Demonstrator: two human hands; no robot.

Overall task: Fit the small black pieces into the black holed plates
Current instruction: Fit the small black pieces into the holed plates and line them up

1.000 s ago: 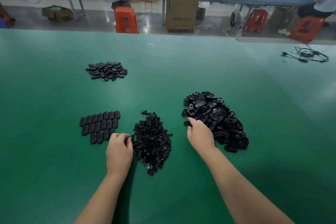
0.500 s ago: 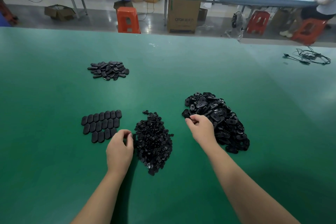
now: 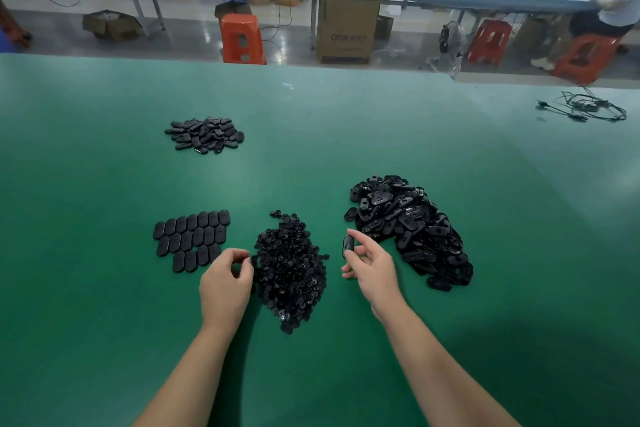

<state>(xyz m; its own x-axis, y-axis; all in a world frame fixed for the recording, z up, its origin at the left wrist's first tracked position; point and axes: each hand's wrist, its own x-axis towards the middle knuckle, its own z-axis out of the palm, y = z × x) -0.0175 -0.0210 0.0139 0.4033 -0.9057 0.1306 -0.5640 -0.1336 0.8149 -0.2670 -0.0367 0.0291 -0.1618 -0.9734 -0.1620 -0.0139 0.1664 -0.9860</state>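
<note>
On green table (image 3: 104, 288), two hands among black piles.
Right hand (image 3: 372, 270) pinches one plate (image 3: 348, 246); left hand (image 3: 227, 282) curls at the small pieces (image 3: 291, 267), hold unclear.

Three heaps of black parts (image 3: 290, 267) are seen on one green table (image 3: 104, 322), w/ approx. 20 plates (image 3: 192, 239) laid flat, two hands (image 3: 227, 284), three orange stools (image 3: 242, 38).

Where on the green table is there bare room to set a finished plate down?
Bare green table lies left of the neat rows of plates, between those rows and the far small pile, and across the far right toward the cables. It is crowded between the small-piece heap and the big plate pile, where both hands work.
</note>
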